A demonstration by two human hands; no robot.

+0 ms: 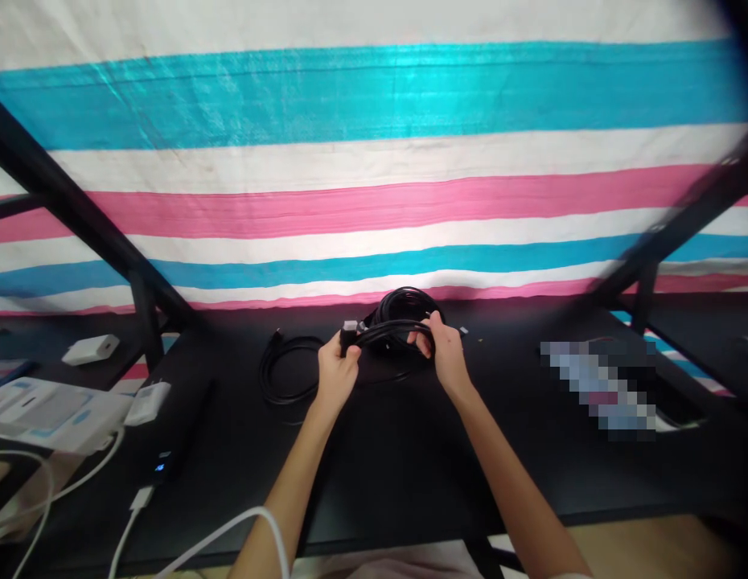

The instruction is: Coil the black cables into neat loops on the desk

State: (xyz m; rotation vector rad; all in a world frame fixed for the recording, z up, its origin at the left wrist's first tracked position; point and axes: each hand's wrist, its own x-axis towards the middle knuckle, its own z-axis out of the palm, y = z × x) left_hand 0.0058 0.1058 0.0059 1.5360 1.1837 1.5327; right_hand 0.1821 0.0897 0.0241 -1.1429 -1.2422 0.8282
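My left hand (336, 371) is closed around the plug end of a black cable (389, 328), and the pale metal tip of the plug (349, 326) sticks up above the fingers. The looped strands run across to my right hand (447, 358), whose fingers are curled around them. Just behind the hands lies a coiled black cable (404, 296) on the black table (386, 466), partly hidden by the held strands. Left of my left hand, a second loose coil (266, 382) rests flat.
A black power bank (174, 434) with a lit display and a white charging cable (128, 523) lies on the left. Nearby are white chargers (148, 402) and a white box (54, 414). Pixelated packaging (603, 386) lies right. Black frame bars (90, 217) flank a striped sheet (374, 209).
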